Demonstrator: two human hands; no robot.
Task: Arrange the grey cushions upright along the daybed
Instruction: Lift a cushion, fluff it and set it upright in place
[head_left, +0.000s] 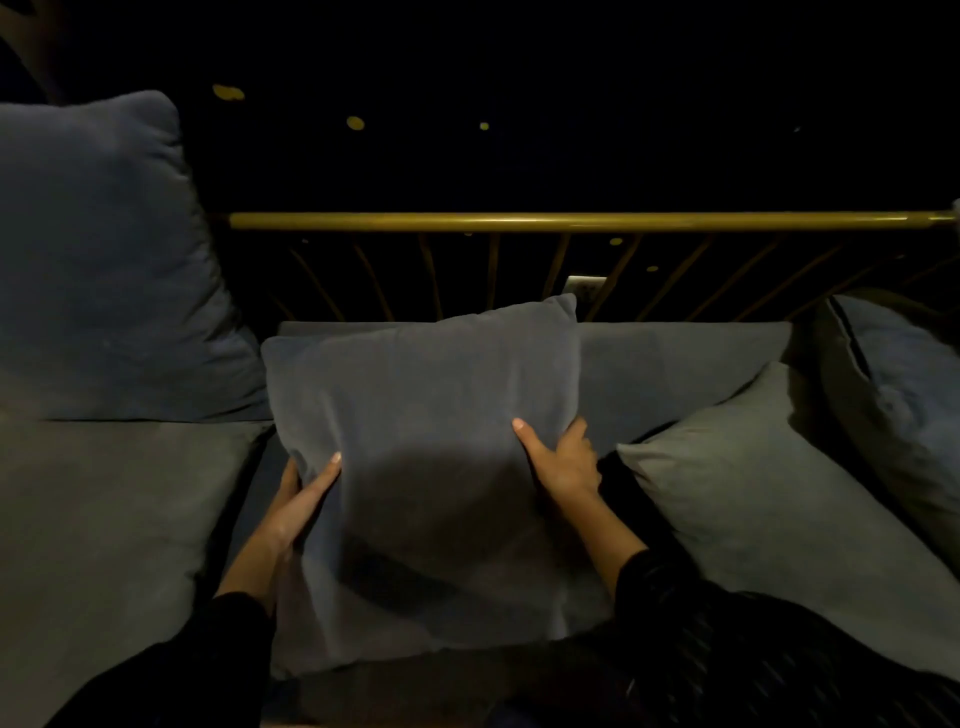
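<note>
Grey velvety cushion (421, 415): soft, light, floppy. Left hand (298, 501), right hand (563, 457) clamp opposite side edges; grip there, mid-height.

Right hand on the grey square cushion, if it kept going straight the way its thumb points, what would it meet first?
The right hand points up-left over the grey square cushion it grips, so it would slide along that fabric first; beyond, probably the brass rail.

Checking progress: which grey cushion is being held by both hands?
The middle cushion, gripped by the left hand and right hand; the others sit untouched.
</note>
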